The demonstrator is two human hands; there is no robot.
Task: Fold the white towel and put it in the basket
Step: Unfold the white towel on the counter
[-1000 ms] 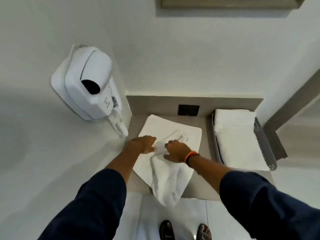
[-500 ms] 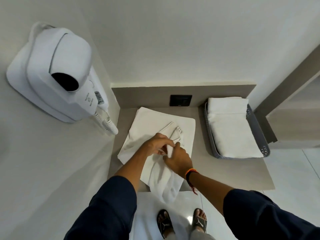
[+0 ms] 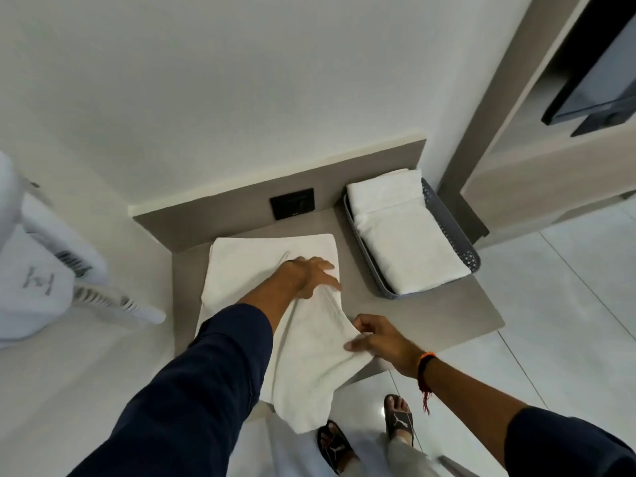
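1. Two hands work one towel [image 3: 303, 346] on the tabletop [image 3: 430, 315]; its near end hangs over the front edge.
2. Left hand [image 3: 306, 275]: fingers closed on a fold near the towel's right edge.
3. Right hand [image 3: 382, 340]: fingers pinch the towel's right side.
4. Basket [image 3: 444, 218], right rear, holds a folded towel [image 3: 406, 235].

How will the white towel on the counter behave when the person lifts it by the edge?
Probably floppy: the white towel already sags over the counter edge. Likely light, since the left hand and right hand each gather it with a fingertip grip. It may unfold when lifted.
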